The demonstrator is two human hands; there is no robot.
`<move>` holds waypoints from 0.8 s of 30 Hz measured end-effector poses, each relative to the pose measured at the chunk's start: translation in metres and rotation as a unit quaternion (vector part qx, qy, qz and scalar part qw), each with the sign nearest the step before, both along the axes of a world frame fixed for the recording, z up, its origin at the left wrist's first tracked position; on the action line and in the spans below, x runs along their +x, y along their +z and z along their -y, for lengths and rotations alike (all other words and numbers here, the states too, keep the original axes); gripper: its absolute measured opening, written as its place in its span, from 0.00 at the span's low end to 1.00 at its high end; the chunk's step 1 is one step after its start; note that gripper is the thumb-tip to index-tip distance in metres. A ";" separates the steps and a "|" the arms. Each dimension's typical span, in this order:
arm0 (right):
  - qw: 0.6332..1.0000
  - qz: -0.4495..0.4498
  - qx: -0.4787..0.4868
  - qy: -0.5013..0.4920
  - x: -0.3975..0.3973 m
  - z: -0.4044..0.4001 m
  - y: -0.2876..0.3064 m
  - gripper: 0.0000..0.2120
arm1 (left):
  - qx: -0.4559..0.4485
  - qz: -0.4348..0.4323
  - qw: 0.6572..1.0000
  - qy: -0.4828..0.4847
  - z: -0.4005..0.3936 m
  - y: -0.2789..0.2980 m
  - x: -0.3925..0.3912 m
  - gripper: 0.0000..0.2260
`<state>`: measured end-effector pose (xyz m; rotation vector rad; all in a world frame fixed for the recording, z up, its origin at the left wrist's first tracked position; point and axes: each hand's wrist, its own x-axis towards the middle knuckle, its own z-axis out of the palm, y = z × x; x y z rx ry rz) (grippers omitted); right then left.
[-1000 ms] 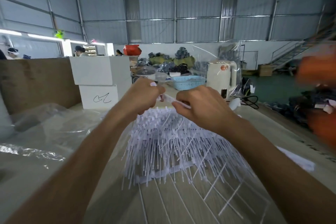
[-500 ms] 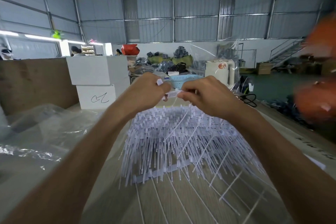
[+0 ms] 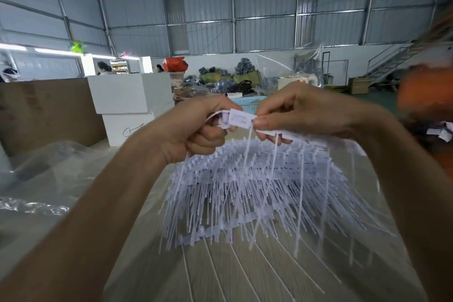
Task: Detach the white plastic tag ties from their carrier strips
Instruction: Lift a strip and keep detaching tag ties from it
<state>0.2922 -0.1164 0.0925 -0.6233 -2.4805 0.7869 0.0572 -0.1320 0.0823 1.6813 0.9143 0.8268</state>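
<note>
We are holding a white tag tie (image 3: 241, 119) between both hands.
Our left hand (image 3: 196, 127) is curling round its end, our right hand (image 3: 301, 113) pinching it above the heap of carrier strips (image 3: 257, 191).

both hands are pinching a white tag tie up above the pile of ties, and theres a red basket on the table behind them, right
Not quite: the head view shows the basket is light blue, not red. The rest holds: the left hand and right hand pinch a white tag tie above the pile of ties.
</note>
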 end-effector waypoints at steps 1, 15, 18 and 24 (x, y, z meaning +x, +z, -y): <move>1.000 0.022 -0.004 0.014 0.003 0.000 0.002 0.10 | -0.001 -0.013 0.999 -0.036 0.001 -0.002 0.003 0.13; 0.996 -0.066 0.018 -0.048 0.026 -0.015 -0.006 0.15 | 0.087 0.130 0.987 -0.027 -0.016 -0.011 -0.011 0.12; 0.997 -0.071 0.008 -0.037 0.017 -0.012 -0.008 0.13 | 0.115 0.126 0.985 0.012 -0.022 -0.017 -0.006 0.06; 0.996 -0.083 -0.007 -0.033 0.002 -0.014 -0.016 0.12 | 0.124 0.134 0.980 0.076 -0.025 -0.023 0.001 0.14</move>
